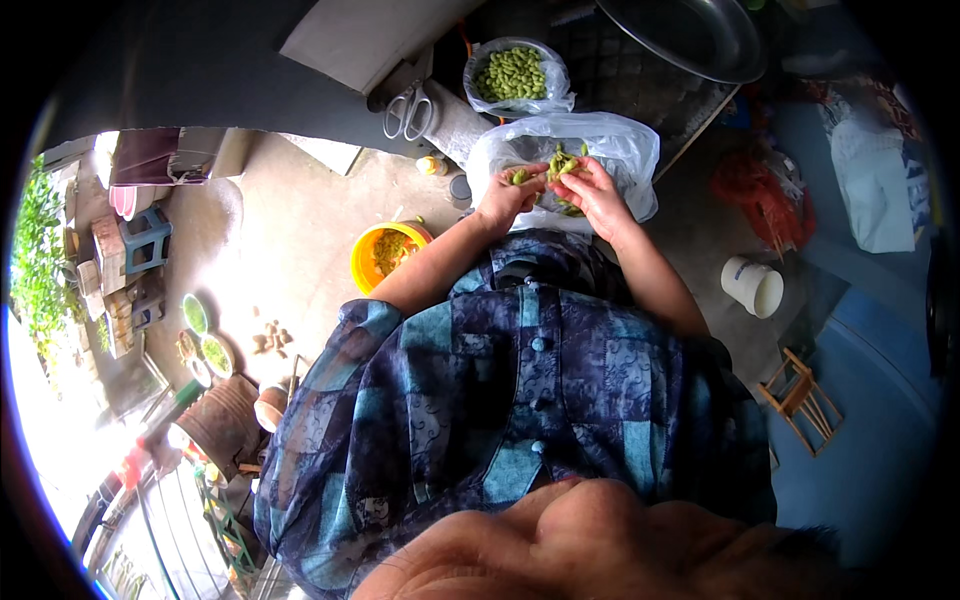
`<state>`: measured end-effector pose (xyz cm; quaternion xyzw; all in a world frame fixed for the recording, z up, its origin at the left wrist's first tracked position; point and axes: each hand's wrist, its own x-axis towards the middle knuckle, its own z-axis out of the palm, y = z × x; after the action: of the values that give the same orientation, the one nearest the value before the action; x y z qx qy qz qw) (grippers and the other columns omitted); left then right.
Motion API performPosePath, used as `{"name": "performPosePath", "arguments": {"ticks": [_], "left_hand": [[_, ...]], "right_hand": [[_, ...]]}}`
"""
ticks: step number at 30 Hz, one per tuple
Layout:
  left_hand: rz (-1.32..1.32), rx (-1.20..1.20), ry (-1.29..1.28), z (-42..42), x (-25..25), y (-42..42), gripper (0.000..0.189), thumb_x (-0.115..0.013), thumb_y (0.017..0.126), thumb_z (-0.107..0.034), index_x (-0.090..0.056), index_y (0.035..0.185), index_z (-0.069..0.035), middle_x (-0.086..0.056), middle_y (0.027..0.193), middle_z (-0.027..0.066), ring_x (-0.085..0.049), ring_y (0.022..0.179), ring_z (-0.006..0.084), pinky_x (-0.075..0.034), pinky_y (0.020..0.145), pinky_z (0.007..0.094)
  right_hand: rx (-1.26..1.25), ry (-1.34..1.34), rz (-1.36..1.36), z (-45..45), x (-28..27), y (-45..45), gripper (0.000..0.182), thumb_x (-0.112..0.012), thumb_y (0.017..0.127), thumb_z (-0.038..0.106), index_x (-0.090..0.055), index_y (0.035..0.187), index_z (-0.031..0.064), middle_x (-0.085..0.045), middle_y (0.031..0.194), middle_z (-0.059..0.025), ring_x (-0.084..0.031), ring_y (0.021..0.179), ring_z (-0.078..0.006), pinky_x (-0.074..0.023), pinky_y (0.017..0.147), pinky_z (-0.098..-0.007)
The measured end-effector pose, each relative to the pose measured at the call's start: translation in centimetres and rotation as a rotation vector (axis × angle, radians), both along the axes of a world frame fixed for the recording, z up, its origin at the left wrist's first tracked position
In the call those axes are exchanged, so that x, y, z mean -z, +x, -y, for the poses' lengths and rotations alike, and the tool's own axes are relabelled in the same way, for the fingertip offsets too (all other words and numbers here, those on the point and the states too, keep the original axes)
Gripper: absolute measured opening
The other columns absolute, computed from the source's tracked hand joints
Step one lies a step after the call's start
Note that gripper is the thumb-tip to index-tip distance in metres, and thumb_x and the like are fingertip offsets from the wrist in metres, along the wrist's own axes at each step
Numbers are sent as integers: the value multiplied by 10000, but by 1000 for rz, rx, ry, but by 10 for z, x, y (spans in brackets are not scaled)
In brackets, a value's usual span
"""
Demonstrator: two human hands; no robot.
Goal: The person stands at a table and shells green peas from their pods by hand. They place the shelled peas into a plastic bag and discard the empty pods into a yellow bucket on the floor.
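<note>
Both hands are over a clear plastic bag (637,146) that lies spread across a container on my lap, with green bean pods (571,210) inside. My left hand (513,196) has a green pod (519,176) between its fingers. Pinched in my right hand (592,196) is a small cluster of green pods (560,161), which the left fingertips also touch or nearly touch. Just beyond the bag stands a bowl lined with plastic (559,101), holding shelled green beans (514,73). A yellow bucket (360,259) with pods or husks in it stands left of my left forearm.
Scissors (409,112) lie at the upper left of the bowl. A large metal basin (739,64) is at the upper right. On the right are a red mesh bag (765,199), a white bucket (742,285) and a small wooden stool (799,397). A blue plastic stool (146,240) stands far left.
</note>
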<state>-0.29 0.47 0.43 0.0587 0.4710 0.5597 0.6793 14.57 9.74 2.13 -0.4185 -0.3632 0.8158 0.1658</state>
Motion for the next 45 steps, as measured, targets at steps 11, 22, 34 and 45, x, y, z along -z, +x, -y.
{"name": "performPosePath", "arguments": {"ticks": [11, 22, 34, 45], "left_hand": [[-169, 18, -8, -2, 0, 5, 141, -623, 831, -148, -605, 913, -34, -494, 642, -47, -367, 523, 42, -265, 458, 192], [248, -56, 110, -3, -21, -1, 200, -611, 841, -166, -588, 987, -32, -460, 655, -51, -353, 541, 45, -288, 495, 197], [19, -181, 7, -1, -11, -1, 106, -608, 833, -117, -566, 863, -25, -458, 619, -26, -370, 505, 65, -334, 499, 201], [196, -152, 115, 2, -1, -2, 65, -559, 859, -113, -533, 836, -58, -409, 601, -38, -320, 487, 55, -266, 453, 207]], "right_hand": [[-183, 308, 217, 2, 2, -1, 153, -589, 839, 220, -522, 888, 92, -607, 787, -17, -591, 700, -115, -461, 586, -246], [-184, -39, 32, 13, -5, -7, 348, -438, 928, 368, -550, 812, 60, -467, 610, 42, -402, 513, -40, -312, 467, -180], [-492, 796, 197, 19, -17, -9, 228, -402, 927, 191, -488, 830, 4, -559, 622, -110, -565, 582, -238, -440, 560, -340], [-512, 833, 161, 17, -2, -8, 185, -433, 899, 166, -437, 802, 9, -513, 561, -108, -536, 530, -244, -416, 502, -340]]}}
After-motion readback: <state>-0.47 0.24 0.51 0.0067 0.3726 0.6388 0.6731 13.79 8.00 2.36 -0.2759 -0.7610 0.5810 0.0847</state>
